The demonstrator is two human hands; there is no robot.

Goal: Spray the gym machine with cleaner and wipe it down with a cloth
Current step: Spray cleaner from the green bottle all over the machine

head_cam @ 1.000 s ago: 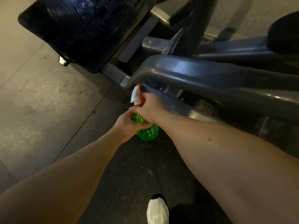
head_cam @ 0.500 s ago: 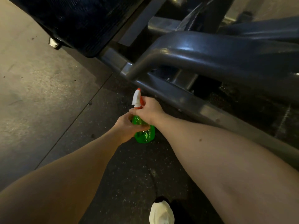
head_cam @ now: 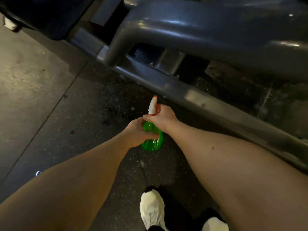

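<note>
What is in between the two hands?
A green spray bottle: the left hand grips its body, the right hand its neck. The head view shows it.

Glossy, smooth translucent green plastic spray bottle [head_cam: 152,141]; its white-and-red plastic trigger head [head_cam: 152,106] duller. Beyond the bottle, grey painted metal machine frame [head_cam: 200,35]: smooth, shiny highlights. Under the bottle, black speckled floor [head_cam: 100,117]: matt, grainy. Left of it, grey floor panel [head_cam: 30,77]: smoother.

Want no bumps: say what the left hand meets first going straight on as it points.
The green spray bottle, which the left hand grips; just beyond it lies the right hand, on the spray head. The machine's low rail seems farther off, though depth is unclear.
</note>
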